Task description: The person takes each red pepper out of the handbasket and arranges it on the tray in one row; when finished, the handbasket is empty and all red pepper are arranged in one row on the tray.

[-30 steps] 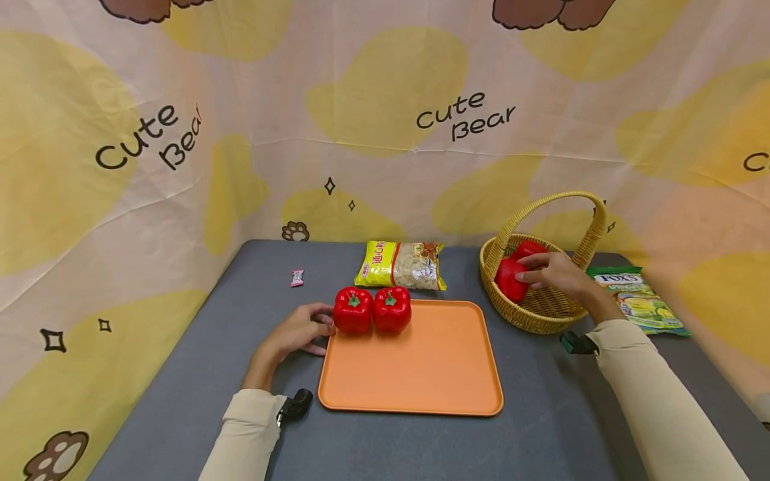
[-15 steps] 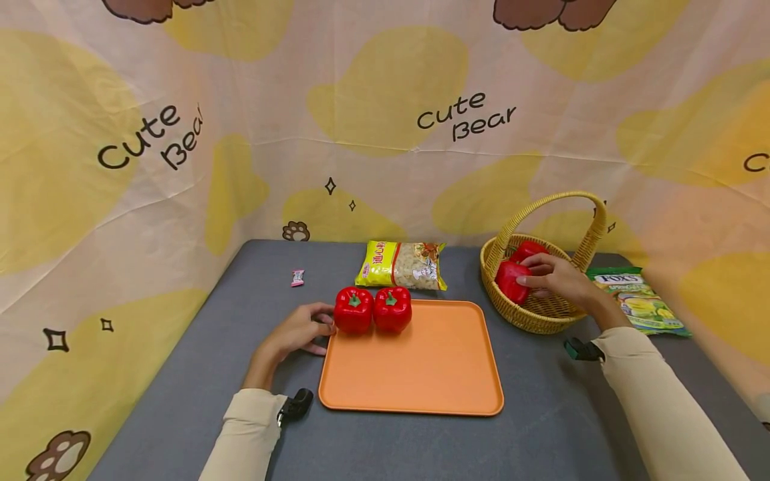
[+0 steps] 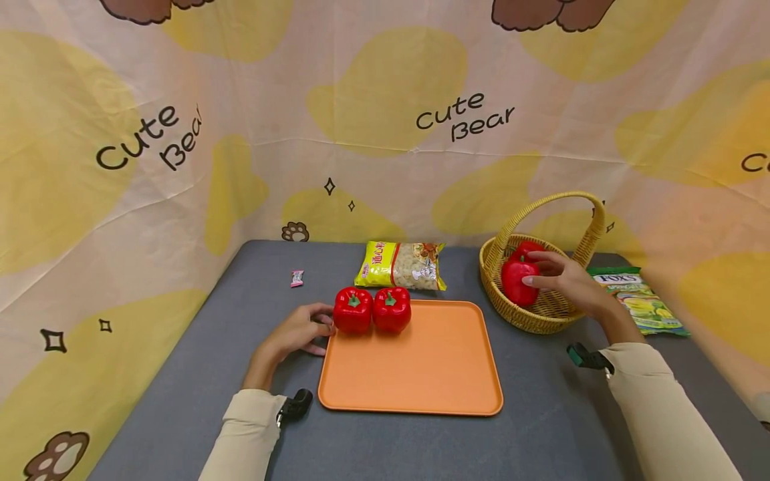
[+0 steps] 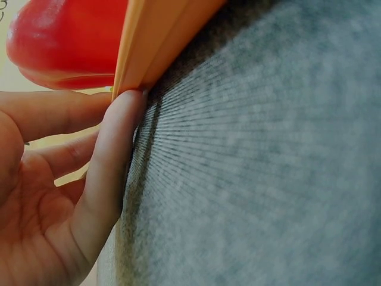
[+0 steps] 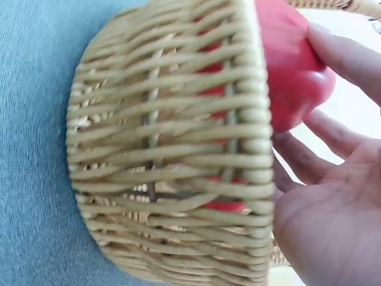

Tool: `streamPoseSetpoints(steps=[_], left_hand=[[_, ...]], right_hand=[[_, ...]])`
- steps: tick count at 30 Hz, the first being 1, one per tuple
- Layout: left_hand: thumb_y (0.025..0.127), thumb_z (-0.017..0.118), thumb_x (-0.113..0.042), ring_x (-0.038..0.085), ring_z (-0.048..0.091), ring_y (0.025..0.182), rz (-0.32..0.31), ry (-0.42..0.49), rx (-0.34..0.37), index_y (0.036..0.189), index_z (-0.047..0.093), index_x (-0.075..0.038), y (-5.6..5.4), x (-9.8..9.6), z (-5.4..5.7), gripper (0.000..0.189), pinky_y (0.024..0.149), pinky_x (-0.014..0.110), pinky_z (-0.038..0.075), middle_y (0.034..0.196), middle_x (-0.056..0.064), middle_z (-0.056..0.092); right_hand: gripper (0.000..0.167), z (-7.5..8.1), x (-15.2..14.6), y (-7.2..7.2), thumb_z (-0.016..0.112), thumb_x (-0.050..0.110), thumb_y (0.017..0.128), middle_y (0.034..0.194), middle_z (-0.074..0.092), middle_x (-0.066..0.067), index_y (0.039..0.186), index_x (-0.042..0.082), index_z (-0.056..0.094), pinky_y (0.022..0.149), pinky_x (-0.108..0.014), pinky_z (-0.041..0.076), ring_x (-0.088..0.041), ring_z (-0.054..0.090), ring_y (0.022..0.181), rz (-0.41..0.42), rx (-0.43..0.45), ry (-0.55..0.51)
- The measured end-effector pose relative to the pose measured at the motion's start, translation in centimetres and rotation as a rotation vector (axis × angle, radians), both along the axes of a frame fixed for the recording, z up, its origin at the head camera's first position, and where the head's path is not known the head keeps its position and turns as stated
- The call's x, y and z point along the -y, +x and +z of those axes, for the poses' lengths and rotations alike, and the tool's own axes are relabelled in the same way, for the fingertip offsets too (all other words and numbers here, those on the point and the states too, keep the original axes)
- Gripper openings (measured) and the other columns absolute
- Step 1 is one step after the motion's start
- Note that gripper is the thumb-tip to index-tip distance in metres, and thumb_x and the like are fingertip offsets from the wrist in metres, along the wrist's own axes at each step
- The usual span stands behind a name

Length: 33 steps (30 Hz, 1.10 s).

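Observation:
In the head view, my right hand (image 3: 568,280) grips a red bell pepper (image 3: 519,282) in the wicker basket (image 3: 532,324). Its thumb is on the pepper's near right side. The right wrist view shows this bell pepper (image 5: 292,65) standing above the basket rim, fingers reaching around behind it. Another red bell pepper (image 3: 529,247) lies behind, partly hidden. My left hand (image 3: 299,329) rests at the left edge of the orange tray (image 3: 421,374), fingers fairly straight; in the left wrist view the thumb (image 4: 113,149) touches that edge. Two red bell peppers (image 3: 353,311) stand side by side on the tray's back left.
Behind the tray lies a yellow pasta bag (image 3: 400,265). A small pink wrapped candy (image 3: 297,278) is at the back left. Right of the basket lies a green Fox's candy bag (image 3: 639,300). The basket's tall handle (image 3: 565,196) arches over its opening.
My right hand has shifted slightly right with the bell pepper, which now stands more upright in the basket. My left hand and the tray have stayed put.

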<state>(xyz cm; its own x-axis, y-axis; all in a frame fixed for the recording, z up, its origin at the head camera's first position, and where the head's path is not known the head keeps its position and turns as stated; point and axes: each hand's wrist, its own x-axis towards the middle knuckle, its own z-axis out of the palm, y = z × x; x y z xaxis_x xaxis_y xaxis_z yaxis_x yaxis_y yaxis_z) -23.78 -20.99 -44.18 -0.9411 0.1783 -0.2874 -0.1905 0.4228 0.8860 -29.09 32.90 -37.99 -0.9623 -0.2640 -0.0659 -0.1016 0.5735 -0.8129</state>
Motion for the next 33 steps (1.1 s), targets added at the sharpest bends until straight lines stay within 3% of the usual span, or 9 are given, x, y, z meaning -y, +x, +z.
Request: streamPoseSetpoints(steps=[6,12,19,25,30,33], left_hand=[[0.098,0.064,-0.009,0.026,0.069,0.102,0.0,0.003,0.002,0.148,0.053,0.002,0.0,0.0,0.0,0.053,0.072,0.039,0.067,0.123,0.018,0.064],[0.097,0.064,-0.009,0.026,0.069,0.102,-0.002,0.009,0.005,0.148,0.053,0.002,-0.1,0.0,-0.1,0.053,0.073,0.04,0.067,0.123,0.018,0.063],[0.098,0.065,-0.01,0.026,0.069,0.104,-0.006,0.004,0.0,0.149,0.053,0.002,-0.1,0.1,-0.1,0.054,0.073,0.039,0.067,0.123,0.019,0.063],[0.097,0.065,-0.01,0.027,0.068,0.105,-0.017,0.006,-0.005,0.149,0.052,0.003,0.2,0.4,0.0,0.055,0.072,0.04,0.067,0.124,0.02,0.062],[0.098,0.065,-0.011,0.026,0.068,0.105,-0.014,-0.01,0.001,0.15,0.051,0.002,0.3,0.4,0.0,0.056,0.073,0.04,0.067,0.125,0.019,0.063],[0.098,0.064,-0.011,0.026,0.068,0.106,-0.031,-0.006,0.003,0.151,0.051,0.001,0.1,0.1,0.0,0.056,0.074,0.04,0.067,0.127,0.019,0.062]], right_hand=[[0.074,0.5,0.3,1.1,0.069,0.036,0.102,0.156,0.046,-0.022,0.165,0.013,0.037,0.102,-0.047,0.052,-0.042,0.047,0.138,-0.029,-0.052,-0.009],[0.075,1.3,0.9,2.8,0.071,0.033,0.101,0.157,0.045,-0.021,0.165,0.015,0.037,0.089,-0.024,0.058,-0.037,0.046,0.137,-0.059,-0.105,-0.051],[0.072,2.5,2.3,4.7,0.075,0.021,0.099,0.152,0.048,-0.011,0.162,0.014,0.041,0.084,-0.02,0.06,-0.013,0.051,0.122,-0.044,-0.206,-0.127],[0.077,3.1,4.6,5.7,0.08,0.016,0.094,0.152,0.045,-0.014,0.161,0.014,0.042,0.086,-0.018,0.057,-0.028,0.051,0.126,0.001,-0.233,-0.098],[0.082,3.3,6.5,5.8,0.083,0.01,0.09,0.151,0.039,-0.023,0.16,0.005,0.041,0.09,-0.012,0.053,-0.044,0.053,0.131,0.065,-0.245,-0.077],[0.081,3.3,7.3,5.7,0.083,0.006,0.088,0.146,0.039,-0.023,0.158,0.001,0.043,0.097,-0.014,0.053,-0.047,0.053,0.132,0.081,-0.247,-0.095]])
